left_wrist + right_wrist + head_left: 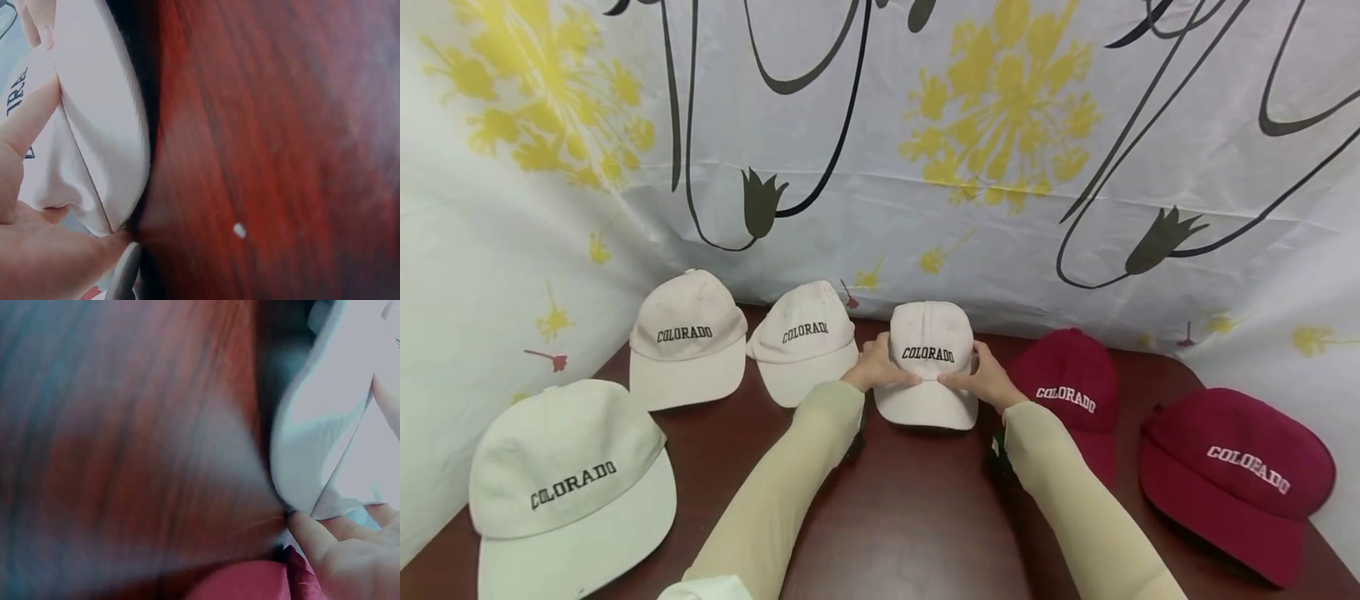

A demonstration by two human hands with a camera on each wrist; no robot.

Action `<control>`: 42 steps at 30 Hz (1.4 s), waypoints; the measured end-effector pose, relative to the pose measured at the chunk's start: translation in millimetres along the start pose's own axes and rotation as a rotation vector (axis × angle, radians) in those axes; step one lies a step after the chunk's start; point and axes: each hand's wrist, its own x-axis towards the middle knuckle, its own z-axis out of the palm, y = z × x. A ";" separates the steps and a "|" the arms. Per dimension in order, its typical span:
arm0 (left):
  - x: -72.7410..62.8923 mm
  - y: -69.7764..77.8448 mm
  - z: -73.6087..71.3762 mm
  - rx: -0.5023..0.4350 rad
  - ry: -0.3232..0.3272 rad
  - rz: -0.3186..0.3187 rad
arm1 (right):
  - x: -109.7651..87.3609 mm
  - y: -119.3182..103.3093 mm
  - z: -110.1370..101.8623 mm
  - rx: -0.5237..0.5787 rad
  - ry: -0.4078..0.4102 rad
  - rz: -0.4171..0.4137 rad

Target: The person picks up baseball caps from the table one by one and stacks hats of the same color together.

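Observation:
A pale pinkish-white baseball cap (930,325) with dark COLORADO lettering stands at the back middle of the table, its brim facing me. My left hand (877,367) grips its left side, thumb laid along the seam where crown meets brim. On the opposite side my right hand (988,377) holds it the same way, and the two thumbs point at each other below the lettering. In the left wrist view, the fingers (115,247) reach under the edge of the brim (103,112). Fingers (306,534) also lie at the brim's edge in the right wrist view.
Left of my hands are two off-white caps (805,333) (685,325), with a larger pale cap (572,467) nearer me. Two dark red caps (1063,375) (1232,475) sit on the right. A patterned cloth (865,125) hangs behind the dark red-brown table (910,517).

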 end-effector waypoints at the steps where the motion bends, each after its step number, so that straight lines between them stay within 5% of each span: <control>1: -0.9 0.2 0.8 -0.007 0.008 0.006 | -0.8 0.1 0.4 0.010 0.009 -0.007; 12: -12.0 7.4 -0.2 -0.036 0.038 0.081 | -11.7 -9.9 -2.0 0.004 0.056 -0.030; 20: -3.7 6.6 -1.3 -0.014 0.067 0.101 | -23.6 -22.1 -10.2 -0.033 0.084 -0.024; 27: -25.6 28.0 -14.3 -0.062 0.079 0.063 | -36.7 -37.4 -18.4 -0.049 0.093 -0.056; 42: -64.1 63.0 -30.6 -0.029 0.134 0.141 | -75.1 -65.2 -31.6 -0.049 0.179 -0.151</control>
